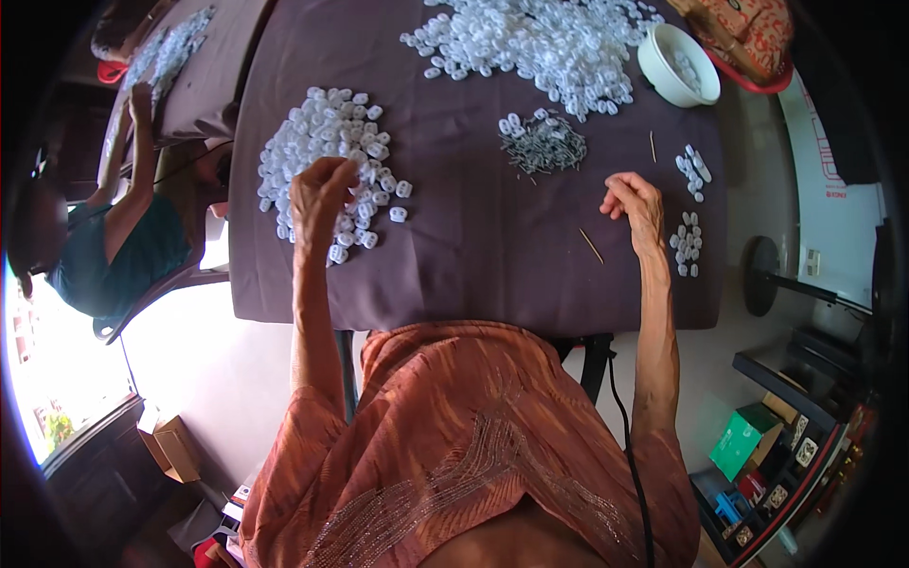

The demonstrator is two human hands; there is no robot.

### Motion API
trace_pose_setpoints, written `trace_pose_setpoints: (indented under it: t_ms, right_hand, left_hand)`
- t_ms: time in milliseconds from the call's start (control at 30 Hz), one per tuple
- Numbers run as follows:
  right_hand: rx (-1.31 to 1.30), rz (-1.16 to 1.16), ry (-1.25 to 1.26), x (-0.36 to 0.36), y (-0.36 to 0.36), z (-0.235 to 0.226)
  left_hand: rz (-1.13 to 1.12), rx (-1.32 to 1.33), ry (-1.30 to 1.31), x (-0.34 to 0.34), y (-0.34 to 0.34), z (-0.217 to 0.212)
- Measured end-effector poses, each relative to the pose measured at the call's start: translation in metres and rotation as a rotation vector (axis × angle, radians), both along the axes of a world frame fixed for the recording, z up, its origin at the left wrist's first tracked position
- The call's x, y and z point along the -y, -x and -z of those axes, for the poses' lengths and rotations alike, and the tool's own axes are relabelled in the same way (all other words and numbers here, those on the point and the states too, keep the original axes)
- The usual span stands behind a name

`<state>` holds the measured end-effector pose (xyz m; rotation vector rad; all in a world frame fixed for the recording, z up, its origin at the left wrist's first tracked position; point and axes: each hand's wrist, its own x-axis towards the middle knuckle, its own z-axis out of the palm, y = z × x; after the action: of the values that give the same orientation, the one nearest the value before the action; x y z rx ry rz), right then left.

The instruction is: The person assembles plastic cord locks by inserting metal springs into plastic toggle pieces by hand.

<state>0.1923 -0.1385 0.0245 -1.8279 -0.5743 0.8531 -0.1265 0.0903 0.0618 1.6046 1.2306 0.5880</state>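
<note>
Many small white pieces (312, 123) lie piled on the left of a dark, cloth-covered table (454, 256); the left hand (327, 185) is over this pile with its fingers curled, and I cannot tell whether they pinch a piece; the right hand (632, 201) is well apart from it, fingers bent inward, and whether it holds anything cannot be told; near it lies 1 thin wooden stick (592, 246), with a 2nd stick (652, 146) farther up; a heap of grey pins (547, 149) sits up and left of that hand, a few white pieces at its edge; 2 small groups of white pieces (695, 230) lie to the hand's right; a larger heap (540, 47) spreads over the far side, beside a white bowl (668, 92) with more pieces inside
</note>
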Motion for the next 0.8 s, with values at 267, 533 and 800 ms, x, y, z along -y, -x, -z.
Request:
trace_pose_setpoints:
  t_ms: [267, 533, 800]
  right_hand:
    - [-0.178, 0.066, -0.132, 0.005, -0.010, 0.010]
    - [-0.178, 0.064, -0.109, 0.006, -0.009, 0.010]
    - [-0.184, 0.069, -0.139, 0.007, -0.009, 0.009]
  left_hand:
    - [-0.081, 0.247, 0.240, -0.005, 0.001, 0.008]
    - [-0.060, 0.050, 0.087, -0.004, 0.006, 0.011]
    - [-0.082, -0.149, -0.203, 0.002, 0.001, 0.004]
